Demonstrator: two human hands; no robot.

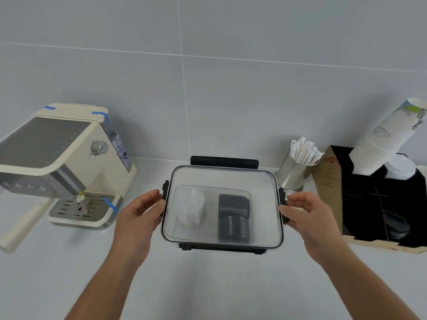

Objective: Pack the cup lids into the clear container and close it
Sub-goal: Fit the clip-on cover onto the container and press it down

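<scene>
Both forearms reached in from the near edge of the table [208,285], and the clear container [222,207] sat squarely between the hands, which I took as the reason for that symmetric stance: each hand could work the clip on its own side. The left hand [138,215] lay flat-open against the left wall, its fingertips [154,195] by the black left side latch [165,188], gripping nothing. The right hand [305,213] was loosely curled at the right wall, thumb and fingers about the right side latch [282,199]; whether they actually pinched it I could not tell.

The transparent lid seemed already seated on the rim, so I judged the packing done and the latching in hand. The near latch [221,248] appeared folded down along the front edge.

Inside, just beyond the knuckles, two stacks lay on their sides: white cup lids [193,207] nearer the left hand, black cup lids [233,218] nearer the right. Each stack's long axis ran near to far, while the container's own long axis ran hand to hand.

Past the fingertips the far latch [224,161] stood up, apparently unfastened. Beyond the left hand stood a coffee machine [62,162]; beyond the right, a steel cup of wrapped straws [297,167] and a black organiser [374,199] holding paper cups [385,139].
</scene>
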